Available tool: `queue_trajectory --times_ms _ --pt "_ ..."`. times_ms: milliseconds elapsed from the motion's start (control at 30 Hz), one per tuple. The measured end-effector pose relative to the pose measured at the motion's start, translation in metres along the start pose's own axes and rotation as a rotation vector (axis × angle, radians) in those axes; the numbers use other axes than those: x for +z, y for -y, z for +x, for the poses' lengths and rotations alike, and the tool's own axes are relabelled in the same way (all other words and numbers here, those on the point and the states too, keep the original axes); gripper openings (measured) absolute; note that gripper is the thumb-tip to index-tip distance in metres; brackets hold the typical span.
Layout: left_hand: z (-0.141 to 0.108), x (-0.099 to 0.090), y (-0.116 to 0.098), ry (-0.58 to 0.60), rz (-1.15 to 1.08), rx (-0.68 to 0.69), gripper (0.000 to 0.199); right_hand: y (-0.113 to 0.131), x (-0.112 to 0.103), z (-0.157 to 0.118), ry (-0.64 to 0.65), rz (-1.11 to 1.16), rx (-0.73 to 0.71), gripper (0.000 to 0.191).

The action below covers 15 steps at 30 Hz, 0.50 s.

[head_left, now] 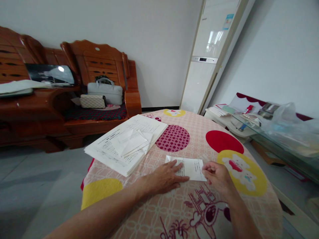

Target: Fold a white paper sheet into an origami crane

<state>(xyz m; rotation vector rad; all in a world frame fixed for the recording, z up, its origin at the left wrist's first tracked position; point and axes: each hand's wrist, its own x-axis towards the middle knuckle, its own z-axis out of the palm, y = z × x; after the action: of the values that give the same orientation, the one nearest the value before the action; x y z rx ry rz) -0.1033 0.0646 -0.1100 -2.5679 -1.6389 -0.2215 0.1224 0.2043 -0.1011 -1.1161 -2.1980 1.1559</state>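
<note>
A small folded sheet of printed paper (pixel 191 169) lies on the patterned tablecloth in front of me. My left hand (pixel 166 176) rests flat on its left part, fingers spread. At the paper's right edge, my right hand (pixel 215 172) has its fingers curled in a pinch on the edge. To the left is a stack of printed sheets (pixel 107 149), with several folded pieces of paper (pixel 132 141) on top.
The round table's cloth (pixel 149 205) has coloured circles. Beyond it stand wooden armchairs (pixel 99 66) with bags on a seat, and a tall white air conditioner (pixel 199 76). On the right, a glass-topped cabinet (pixel 269 139) bears papers and a plastic bag (pixel 284 116).
</note>
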Motion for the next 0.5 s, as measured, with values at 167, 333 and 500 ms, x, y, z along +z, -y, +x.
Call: queue_trajectory --times_ms 167,333,500 --pt "0.000 0.000 -0.002 -0.006 -0.006 -0.014 0.042 0.018 0.037 0.003 0.091 -0.126 -0.103 0.002" --pt "-0.007 -0.008 0.005 -0.001 -0.052 0.006 0.030 0.011 0.036 0.005 0.120 -0.141 -0.052 0.003" --pt "-0.019 -0.026 0.018 -0.019 -0.137 0.011 0.013 0.011 0.035 0.004 0.131 -0.095 -0.027 0.003"
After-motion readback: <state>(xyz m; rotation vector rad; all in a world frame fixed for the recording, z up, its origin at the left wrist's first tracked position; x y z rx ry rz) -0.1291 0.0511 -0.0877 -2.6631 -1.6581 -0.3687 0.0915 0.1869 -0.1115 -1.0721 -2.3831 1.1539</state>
